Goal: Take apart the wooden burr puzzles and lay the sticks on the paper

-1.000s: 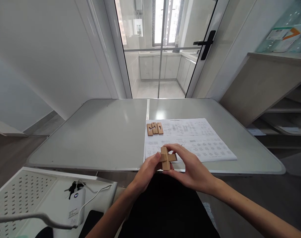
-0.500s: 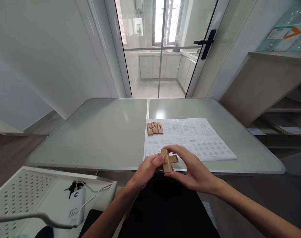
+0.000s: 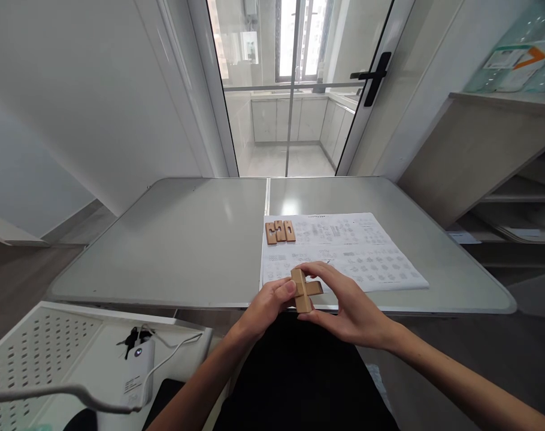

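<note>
Just above the table's near edge, both hands hold a light wooden puzzle made of crossed pieces (image 3: 303, 294). My left hand (image 3: 272, 304) grips its left side, the thumb pressed on the front near the crossing. My right hand (image 3: 344, 305) has its fingers at the top end and its thumb at the bottom end of the upright piece. A shorter arm with a dark end sticks out to the right between them. Beyond the hands, three flat notched wooden pieces (image 3: 280, 231) lie side by side on a printed diagram sheet (image 3: 353, 254).
The grey-green folding table (image 3: 187, 239) has a seam down its middle. At lower left, a white perforated tray (image 3: 43, 341) holds a power bank (image 3: 138, 371) with a cable and keys (image 3: 131, 341). Shelves (image 3: 501, 120) with plastic bottles stand right; a glass door (image 3: 294, 131) is behind.
</note>
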A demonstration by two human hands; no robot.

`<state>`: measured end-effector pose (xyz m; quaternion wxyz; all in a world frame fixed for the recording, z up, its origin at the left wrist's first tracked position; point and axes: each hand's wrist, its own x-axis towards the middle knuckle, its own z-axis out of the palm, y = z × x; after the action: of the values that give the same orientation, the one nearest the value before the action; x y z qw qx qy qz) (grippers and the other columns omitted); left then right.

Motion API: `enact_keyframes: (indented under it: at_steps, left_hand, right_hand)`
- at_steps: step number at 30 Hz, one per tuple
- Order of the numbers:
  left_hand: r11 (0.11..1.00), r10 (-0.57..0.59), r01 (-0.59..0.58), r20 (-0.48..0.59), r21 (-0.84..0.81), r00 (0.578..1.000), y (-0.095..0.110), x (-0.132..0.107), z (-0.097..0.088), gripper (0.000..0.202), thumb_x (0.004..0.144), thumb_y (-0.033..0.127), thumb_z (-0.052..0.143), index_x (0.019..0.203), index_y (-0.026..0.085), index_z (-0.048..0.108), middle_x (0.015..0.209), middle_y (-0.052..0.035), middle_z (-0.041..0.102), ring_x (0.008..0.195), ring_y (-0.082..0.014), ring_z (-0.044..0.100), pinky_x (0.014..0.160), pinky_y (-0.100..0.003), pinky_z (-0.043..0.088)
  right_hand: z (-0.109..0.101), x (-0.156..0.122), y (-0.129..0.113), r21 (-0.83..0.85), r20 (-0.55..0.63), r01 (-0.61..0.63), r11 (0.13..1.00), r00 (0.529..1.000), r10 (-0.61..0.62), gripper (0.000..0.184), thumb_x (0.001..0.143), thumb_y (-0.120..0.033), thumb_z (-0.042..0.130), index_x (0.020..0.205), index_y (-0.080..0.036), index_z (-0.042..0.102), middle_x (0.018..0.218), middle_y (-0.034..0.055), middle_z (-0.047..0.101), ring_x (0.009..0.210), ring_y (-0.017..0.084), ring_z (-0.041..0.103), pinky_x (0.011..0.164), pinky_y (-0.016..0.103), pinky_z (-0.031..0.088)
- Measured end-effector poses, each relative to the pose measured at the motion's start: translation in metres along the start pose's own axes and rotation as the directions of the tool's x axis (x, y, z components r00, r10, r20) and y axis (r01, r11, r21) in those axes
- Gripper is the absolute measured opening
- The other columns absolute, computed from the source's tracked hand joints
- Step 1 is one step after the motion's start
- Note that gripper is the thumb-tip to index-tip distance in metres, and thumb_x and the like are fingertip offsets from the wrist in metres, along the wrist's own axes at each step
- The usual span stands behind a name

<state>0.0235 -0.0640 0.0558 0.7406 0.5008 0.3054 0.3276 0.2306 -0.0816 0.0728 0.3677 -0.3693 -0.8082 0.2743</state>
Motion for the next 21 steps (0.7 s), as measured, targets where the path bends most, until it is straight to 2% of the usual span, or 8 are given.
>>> enact_keyframes:
  at_steps: [6,10,14,18,21]
  left_hand:
    - [0.973,0.033,-0.015,-0.073,0.23,0.997,-0.001,-0.001,-0.003,0.065,0.091,0.071,0.059,0.118,0.012,0.068,0.116,-0.0148,0.073,0.096,-0.026,0.068,0.086,-0.034,0.05]
    - [0.937,0.095,-0.044,-0.132,0.347,0.987,0.003,-0.005,0.005,0.053,0.089,0.06,0.069,0.117,0.015,0.067,0.108,-0.0103,0.074,0.098,-0.0258,0.068,0.088,-0.034,0.05]
    - [0.859,0.212,-0.066,-0.235,0.508,0.949,0.011,-0.008,0.017,0.043,0.078,0.048,0.084,0.105,0.018,0.068,0.099,-0.0061,0.074,0.095,-0.0241,0.068,0.089,-0.032,0.05]
    - [0.814,0.299,-0.073,-0.307,0.577,0.903,0.015,-0.01,0.025,0.044,0.072,0.045,0.088,0.1,0.02,0.066,0.092,-0.0034,0.074,0.088,-0.0222,0.068,0.085,-0.031,0.05]
    - [0.789,0.34,-0.081,-0.322,0.609,0.884,0.015,-0.01,0.028,0.044,0.07,0.044,0.089,0.098,0.02,0.066,0.088,-0.0023,0.074,0.084,-0.0217,0.068,0.083,-0.031,0.051]
  right_hand:
    - [-0.002,0.002,-0.004,-0.075,0.017,0.007,0.997,1.0,-0.006,0.056,0.093,-0.03,0.072,0.142,-0.031,0.046,0.133,0.009,0.065,0.12,0.029,0.065,0.099,0.049,0.058]
    - [-0.003,0.0,-0.006,-0.183,0.007,0.07,0.981,0.998,-0.07,0.053,0.097,-0.026,0.064,0.146,-0.03,0.042,0.134,0.011,0.066,0.12,0.03,0.065,0.097,0.051,0.058]
    - [-0.002,-0.003,-0.003,-0.296,0.043,0.155,0.943,0.988,-0.149,0.061,0.097,-0.019,0.059,0.152,-0.029,0.035,0.138,0.0127,0.064,0.123,0.031,0.064,0.097,0.051,0.057]
    - [0.001,-0.005,0.004,-0.354,-0.015,0.171,0.92,0.982,-0.188,0.064,0.092,-0.016,0.06,0.151,-0.028,0.037,0.137,0.0129,0.064,0.119,0.031,0.064,0.093,0.048,0.057]
    - [0.002,-0.005,0.006,-0.37,-0.05,0.185,0.91,0.975,-0.219,0.066,0.091,-0.016,0.06,0.152,-0.027,0.038,0.136,0.013,0.065,0.114,0.031,0.067,0.09,0.047,0.057]
